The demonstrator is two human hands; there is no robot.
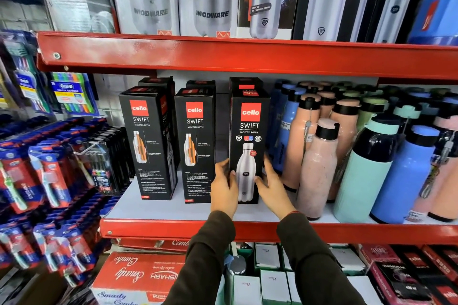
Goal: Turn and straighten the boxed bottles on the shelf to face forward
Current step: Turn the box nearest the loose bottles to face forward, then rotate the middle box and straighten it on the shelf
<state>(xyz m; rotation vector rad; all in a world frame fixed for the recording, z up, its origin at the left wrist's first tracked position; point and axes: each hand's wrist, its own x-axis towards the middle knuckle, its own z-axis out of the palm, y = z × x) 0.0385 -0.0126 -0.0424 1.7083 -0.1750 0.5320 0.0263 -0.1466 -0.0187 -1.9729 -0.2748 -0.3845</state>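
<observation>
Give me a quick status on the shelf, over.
Left hand and right hand clasp the right box, bottle picture facing forward. Middle box and left box show text panels, left one angled. Loose pink bottle close on the right.

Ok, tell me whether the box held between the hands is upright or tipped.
Upright. The right-hand Cello Swift box stands on its base on the shelf, its front panel facing out, with the left hand and right hand on its sides.

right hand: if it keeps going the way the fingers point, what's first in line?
Probably nothing new: the right hand already lies against the right side of the Cello Swift box. Further along that side, blue bottles stand close; depth unclear.
</observation>
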